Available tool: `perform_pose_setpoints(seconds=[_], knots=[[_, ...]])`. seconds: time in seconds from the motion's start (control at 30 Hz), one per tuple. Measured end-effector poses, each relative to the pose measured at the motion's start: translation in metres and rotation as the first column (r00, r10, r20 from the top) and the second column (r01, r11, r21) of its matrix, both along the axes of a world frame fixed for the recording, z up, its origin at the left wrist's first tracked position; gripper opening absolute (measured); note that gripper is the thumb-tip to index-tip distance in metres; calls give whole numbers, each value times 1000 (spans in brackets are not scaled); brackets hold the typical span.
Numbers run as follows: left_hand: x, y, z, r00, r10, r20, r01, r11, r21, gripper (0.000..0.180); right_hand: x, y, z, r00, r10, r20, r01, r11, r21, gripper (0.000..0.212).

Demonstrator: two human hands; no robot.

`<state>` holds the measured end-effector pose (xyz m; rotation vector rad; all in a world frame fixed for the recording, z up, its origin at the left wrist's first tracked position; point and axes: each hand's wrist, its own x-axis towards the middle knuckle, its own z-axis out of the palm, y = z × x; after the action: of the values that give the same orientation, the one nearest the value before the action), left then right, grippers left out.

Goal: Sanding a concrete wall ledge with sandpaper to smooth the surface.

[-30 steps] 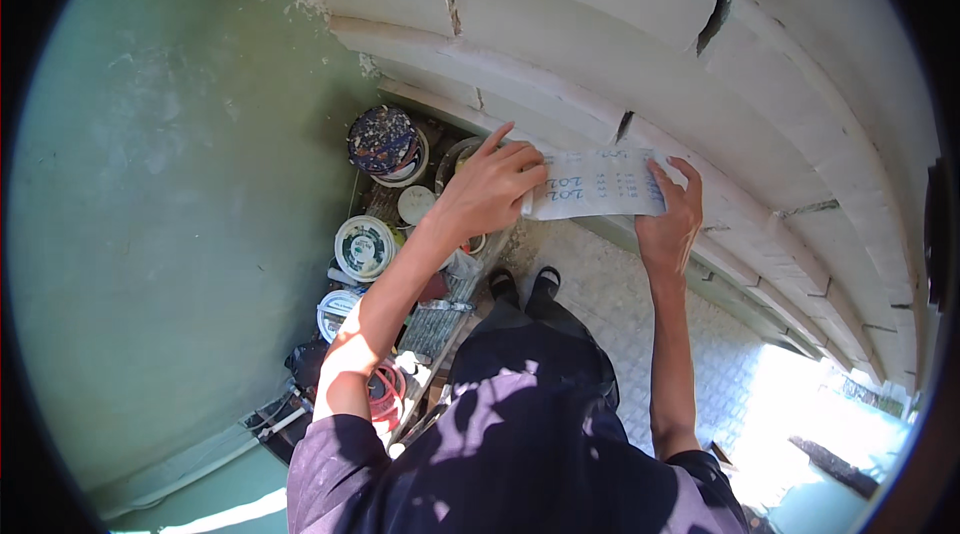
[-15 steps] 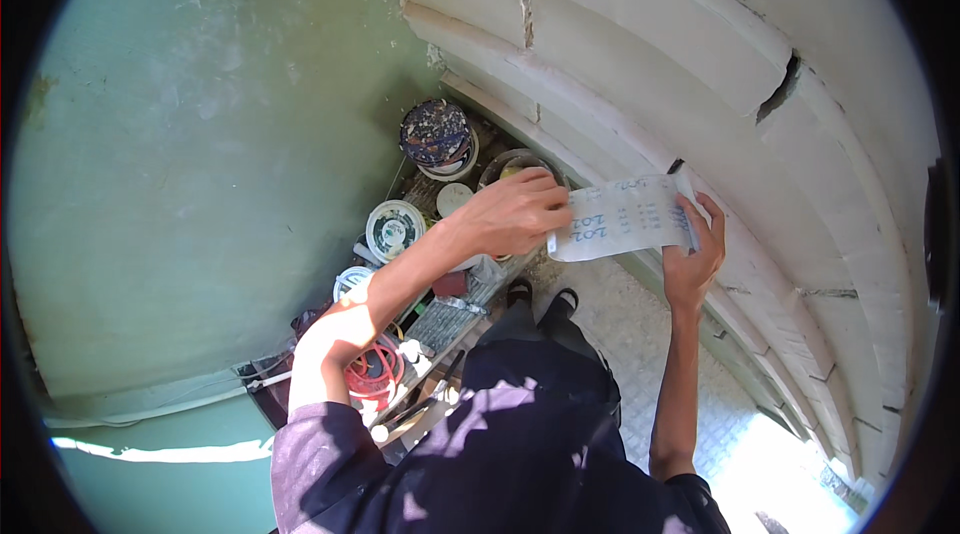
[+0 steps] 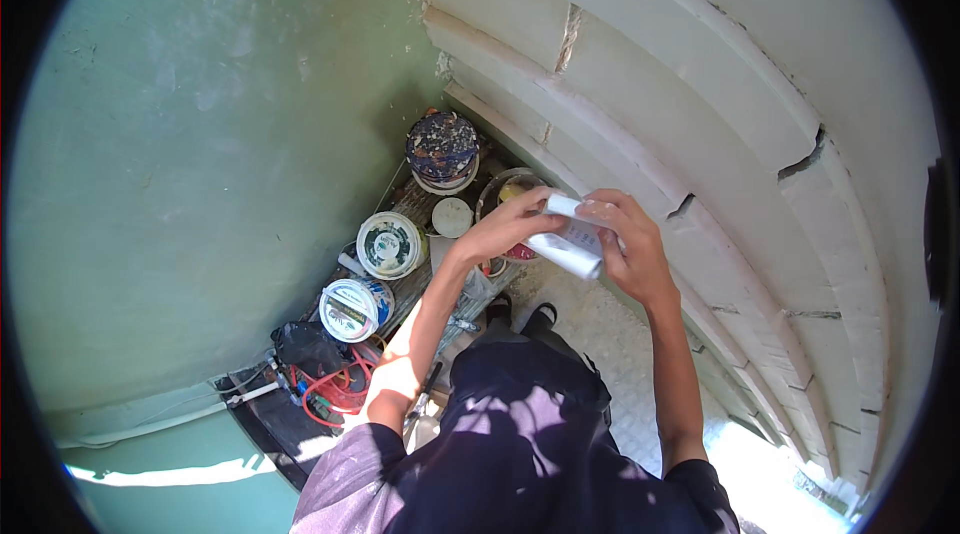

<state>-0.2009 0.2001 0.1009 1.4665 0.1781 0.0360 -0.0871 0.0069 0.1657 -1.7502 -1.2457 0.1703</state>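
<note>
In front of my body, both hands hold a white sheet with blue print, its ends curled over into rolls. My left hand grips the left side, thumb and fingers pinching the edge. On the right, my right hand bends its fingers over the other side. Part of the print still shows between the rolled ends. Whether the sheet is paper or another thin material, I cannot tell.
Along the green wall stand a dark-lidded bucket, a white-lidded bucket, another white bucket and a small round tub. A red hose lies coiled below them. Pale ledges curve along the right.
The sheet was stretched out between my hands; now it is curled up shorter. My right hand has moved left toward my left hand, and my view has shifted slightly.
</note>
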Motion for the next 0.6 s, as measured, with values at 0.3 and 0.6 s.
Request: perform_pose_setpoints(seconds=[0.3, 0.6], knots=[[-5, 14, 0, 993, -111, -37, 102, 977, -189, 61, 0, 0, -27, 889, 163, -428, -162, 986, 38, 29], [-7, 35, 26, 994, -64, -84, 74, 989, 130, 75, -8, 11, -34, 699, -80, -710, -87, 977, -195, 40]])
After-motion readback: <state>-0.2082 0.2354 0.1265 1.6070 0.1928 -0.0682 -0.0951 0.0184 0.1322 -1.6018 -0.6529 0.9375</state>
